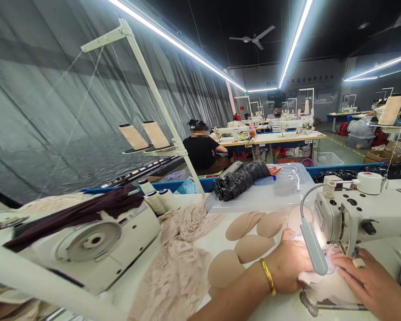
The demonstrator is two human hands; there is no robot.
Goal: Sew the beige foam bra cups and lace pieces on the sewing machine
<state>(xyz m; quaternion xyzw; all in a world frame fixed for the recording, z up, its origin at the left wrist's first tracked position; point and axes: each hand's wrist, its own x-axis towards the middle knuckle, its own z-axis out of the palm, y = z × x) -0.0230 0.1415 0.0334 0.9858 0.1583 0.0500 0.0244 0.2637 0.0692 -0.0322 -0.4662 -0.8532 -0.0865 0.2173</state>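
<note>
My left hand [287,264], with a gold bangle at the wrist, curls over pale pink fabric [324,285] at the sewing machine [370,214]. A grey lamp [312,245] on a bendable neck hides some of its fingers. On the other side of the needle area, my right hand [367,276] rests on the same fabric with its fingers stretched out. Several beige oval cups [225,269] lie on the white table to the left of my hands. Beside them is a long heap of beige lace [180,263].
A second machine [96,240] with dark cloth on it stands at the left, under a thread stand [153,84] with two beige cones. Behind the cups are a clear plastic lid [287,178] and a black plastic bundle [240,178]. People sit at machines farther back.
</note>
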